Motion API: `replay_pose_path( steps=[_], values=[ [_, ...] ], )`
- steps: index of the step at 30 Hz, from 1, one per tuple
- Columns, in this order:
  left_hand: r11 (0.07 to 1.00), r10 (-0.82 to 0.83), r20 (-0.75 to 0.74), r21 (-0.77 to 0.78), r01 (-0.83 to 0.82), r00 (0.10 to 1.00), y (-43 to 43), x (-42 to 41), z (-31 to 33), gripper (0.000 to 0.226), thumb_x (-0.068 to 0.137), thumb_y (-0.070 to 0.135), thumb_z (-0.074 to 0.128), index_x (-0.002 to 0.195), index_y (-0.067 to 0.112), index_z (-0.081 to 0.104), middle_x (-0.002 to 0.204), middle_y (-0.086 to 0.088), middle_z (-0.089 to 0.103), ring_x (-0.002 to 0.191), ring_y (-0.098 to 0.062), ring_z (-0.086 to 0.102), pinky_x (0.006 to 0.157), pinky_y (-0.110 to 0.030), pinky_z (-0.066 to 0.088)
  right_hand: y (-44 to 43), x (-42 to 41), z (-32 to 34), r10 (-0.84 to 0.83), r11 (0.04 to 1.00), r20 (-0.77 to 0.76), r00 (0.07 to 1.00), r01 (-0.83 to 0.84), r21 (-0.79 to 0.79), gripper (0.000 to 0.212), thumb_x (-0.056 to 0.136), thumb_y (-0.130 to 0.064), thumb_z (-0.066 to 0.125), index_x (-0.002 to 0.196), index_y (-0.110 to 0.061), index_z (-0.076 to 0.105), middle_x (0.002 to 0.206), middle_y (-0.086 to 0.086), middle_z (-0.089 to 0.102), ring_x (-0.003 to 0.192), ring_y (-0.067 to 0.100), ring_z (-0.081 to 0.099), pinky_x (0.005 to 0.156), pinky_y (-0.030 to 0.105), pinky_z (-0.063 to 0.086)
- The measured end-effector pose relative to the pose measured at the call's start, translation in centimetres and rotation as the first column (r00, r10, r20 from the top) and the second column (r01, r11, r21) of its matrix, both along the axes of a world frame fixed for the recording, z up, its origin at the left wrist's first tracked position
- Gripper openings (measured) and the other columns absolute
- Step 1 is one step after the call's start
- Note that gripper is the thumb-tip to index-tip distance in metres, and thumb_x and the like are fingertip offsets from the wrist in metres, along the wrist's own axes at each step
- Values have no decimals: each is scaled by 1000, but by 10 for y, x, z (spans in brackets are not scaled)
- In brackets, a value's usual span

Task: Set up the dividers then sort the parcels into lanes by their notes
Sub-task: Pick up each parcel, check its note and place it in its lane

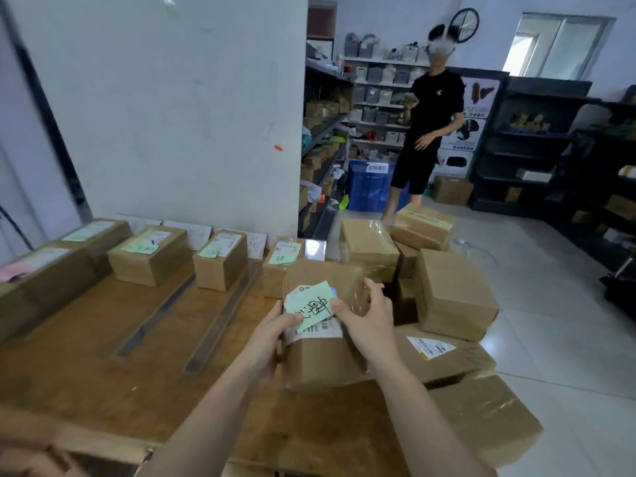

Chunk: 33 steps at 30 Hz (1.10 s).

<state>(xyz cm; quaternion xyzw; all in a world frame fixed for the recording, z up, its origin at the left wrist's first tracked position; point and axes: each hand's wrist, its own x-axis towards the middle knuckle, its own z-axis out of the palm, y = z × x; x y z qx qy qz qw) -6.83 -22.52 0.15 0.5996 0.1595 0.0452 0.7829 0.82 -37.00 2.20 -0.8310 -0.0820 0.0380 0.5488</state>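
I hold a brown cardboard parcel (pixel 323 356) above the table's right edge. A green handwritten note (pixel 311 304) lies on its top over a white shipping label. My left hand (pixel 272 335) grips the parcel's left side, thumb on the note. My right hand (pixel 370 318) grips its right side, thumb by the note's edge. Two dark divider strips (pixel 155 318) (pixel 223 318) lie on the wooden table (pixel 86 356), marking lanes. Several parcels with green notes (pixel 149 254) (pixel 220 259) (pixel 280 266) stand along the far edge, one per lane.
A heap of brown parcels (pixel 451 294) lies to the right of the table, on the floor and on one another. A person in black (pixel 430 132) stands beyond it near shelves and a blue crate (pixel 370 185). A white wall backs the table.
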Motion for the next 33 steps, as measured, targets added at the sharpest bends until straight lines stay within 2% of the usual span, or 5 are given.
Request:
replay_pose_path(
  steps=[6,11,17,23,33],
  values=[
    [997,70,-8,-32,-70,998,41,-22,-2,33,94,21,54,127,25,58,108,0,75,96,-16,71,71,-27,53,39,-18,7,84,995,-67,994,-80,51,83,77,-35,81,146,-21,38,135,-3,36,125,17,42,107,43,42],
    [984,150,-51,-85,-154,987,75,-47,4,26,95,25,53,118,16,63,95,-3,77,82,-16,73,76,-34,54,77,-34,9,239,954,-196,951,-192,232,84,72,-29,85,142,-37,39,133,-4,55,111,18,61,93,44,55],
    [904,280,-156,-288,-315,947,144,-79,12,31,93,35,55,110,13,68,94,-10,76,79,-26,70,72,-38,53,127,-54,15,331,922,-261,907,-252,293,28,98,-47,50,122,-44,63,126,-13,64,122,16,57,106,48,44],
    [855,334,-253,-324,-405,908,213,-110,12,37,89,43,61,112,15,67,76,-9,74,58,-23,68,56,-31,54,183,-82,19,374,912,-265,889,-301,280,29,103,-37,43,117,-32,68,118,-12,65,112,7,55,106,45,41],
    [817,320,-375,-356,-454,870,305,-146,0,37,96,34,54,120,8,62,84,-16,73,63,-28,70,62,-38,59,267,-110,16,421,872,-271,866,-304,384,55,103,-51,27,111,-23,73,115,-6,70,115,11,57,106,43,38]
  ],
)
